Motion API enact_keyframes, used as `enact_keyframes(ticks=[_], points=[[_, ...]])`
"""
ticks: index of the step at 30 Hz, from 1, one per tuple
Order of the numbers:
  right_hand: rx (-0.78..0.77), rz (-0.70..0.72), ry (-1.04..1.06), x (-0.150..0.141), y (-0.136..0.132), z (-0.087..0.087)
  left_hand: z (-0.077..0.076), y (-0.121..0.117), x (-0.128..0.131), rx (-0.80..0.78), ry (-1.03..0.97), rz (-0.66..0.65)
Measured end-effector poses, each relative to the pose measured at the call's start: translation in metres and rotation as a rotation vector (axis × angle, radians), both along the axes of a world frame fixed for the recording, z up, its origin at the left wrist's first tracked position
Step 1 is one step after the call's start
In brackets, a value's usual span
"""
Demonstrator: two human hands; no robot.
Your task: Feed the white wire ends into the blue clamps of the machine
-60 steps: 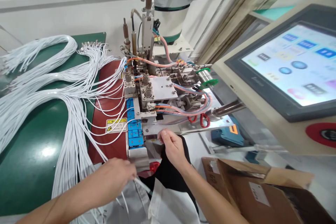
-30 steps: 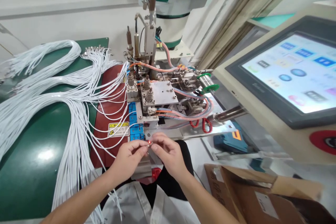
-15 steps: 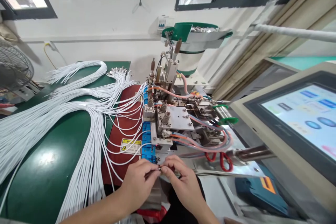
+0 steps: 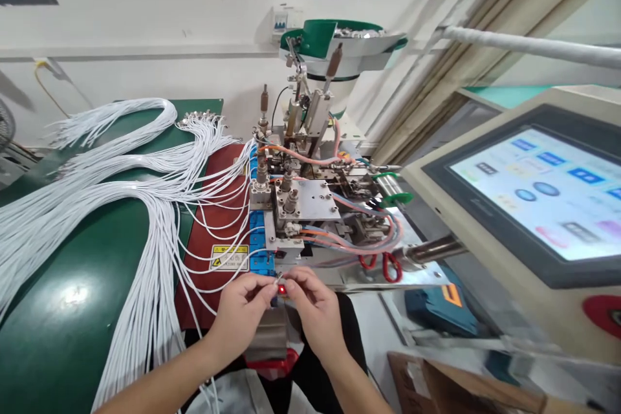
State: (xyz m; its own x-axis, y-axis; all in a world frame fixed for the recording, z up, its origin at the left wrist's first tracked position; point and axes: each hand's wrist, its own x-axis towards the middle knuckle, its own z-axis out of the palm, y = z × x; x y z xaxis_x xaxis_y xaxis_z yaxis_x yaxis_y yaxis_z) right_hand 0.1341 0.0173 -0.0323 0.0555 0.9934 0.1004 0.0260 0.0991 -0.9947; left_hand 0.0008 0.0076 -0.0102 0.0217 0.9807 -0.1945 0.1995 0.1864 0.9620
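While both hands met at the near end of the row of blue blocks, the step in hand looked like fine fingering of a small pale piece, probably a cable end, at their meeting fingertips. The left hand pinched it with thumb and forefinger; the right hand had its fingertips drawn narrow beside it, though whether they gripped or merely touched could not be told. A red light glowed just below. The next move seemed to call for a light, steady pinch and careful alignment. Smooth, slender white cables drooped in supple bundles over the glossy green table and the matte red plate; beyond the hands stood a flat metal plate and a green-flanged spool of shiny wire.
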Motion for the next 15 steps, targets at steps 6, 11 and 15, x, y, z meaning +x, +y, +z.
enact_keyframes(ticks=[6,11,15], points=[[0.011,0.009,-0.031,-0.002,0.001,0.001,-0.002,0.0,0.0,-0.01,0.006,-0.017],[0.007,-0.042,-0.028,-0.007,-0.001,0.001,-0.004,-0.003,0.004,-0.041,-0.085,0.033],[-0.056,-0.068,0.073,-0.015,-0.004,-0.001,-0.007,-0.007,0.006,-0.04,-0.126,0.047]])
